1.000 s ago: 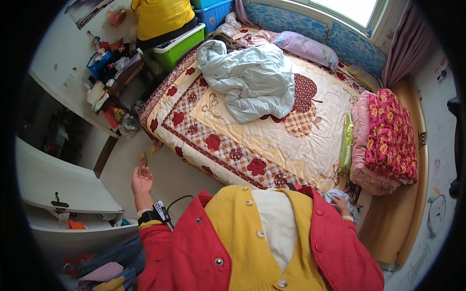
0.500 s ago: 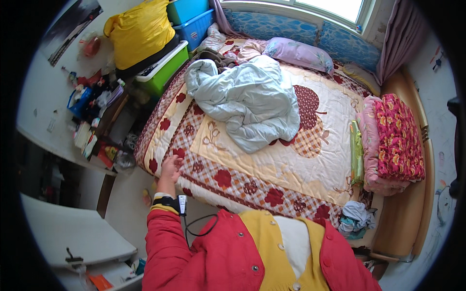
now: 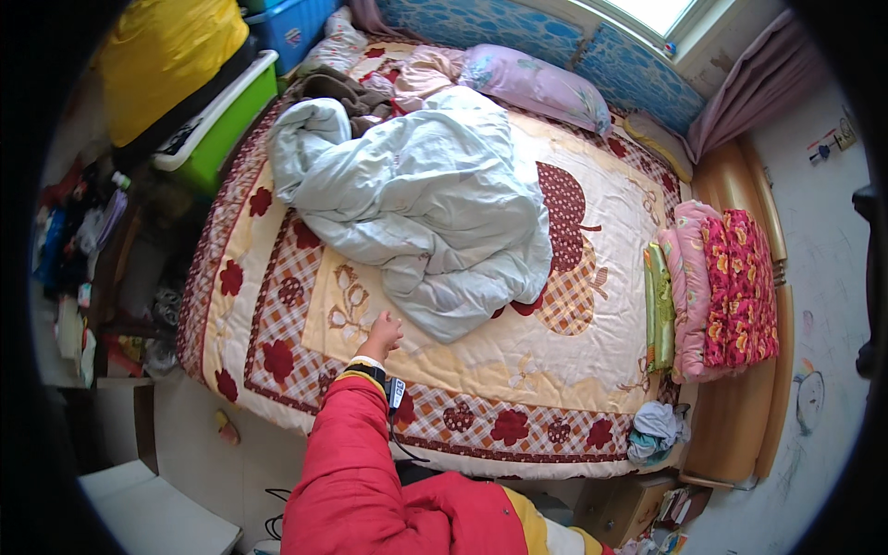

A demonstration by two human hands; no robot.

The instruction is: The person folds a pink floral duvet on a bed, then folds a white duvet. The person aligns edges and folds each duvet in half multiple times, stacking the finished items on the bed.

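Note:
My left hand (image 3: 384, 334) reaches out over the near part of the bed, from a red sleeve with a device strapped at the wrist. Its fingers are loosely bent and apart, with nothing seen in them. Just beyond it lies a crumpled pale blue quilt (image 3: 435, 199), heaped on the left half of the bed; a small gap shows between hand and quilt. Beneath both spreads a cream bedspread (image 3: 453, 365) with dark red flowers and checked borders. My right hand is out of view.
A lilac pillow (image 3: 536, 86) rests by the blue headboard. At right stand a folded red floral quilt (image 3: 740, 291) and a green folded packet (image 3: 659, 310), with bundled clothes (image 3: 655, 432) nearer. Left of the bed are a green bin (image 3: 222, 116) and a yellow bag (image 3: 166, 60).
My left hand has moved forward and right, from the bed's near left edge toward the quilt. The view has shifted closer over the bed. The quilt's heap looks much the same.

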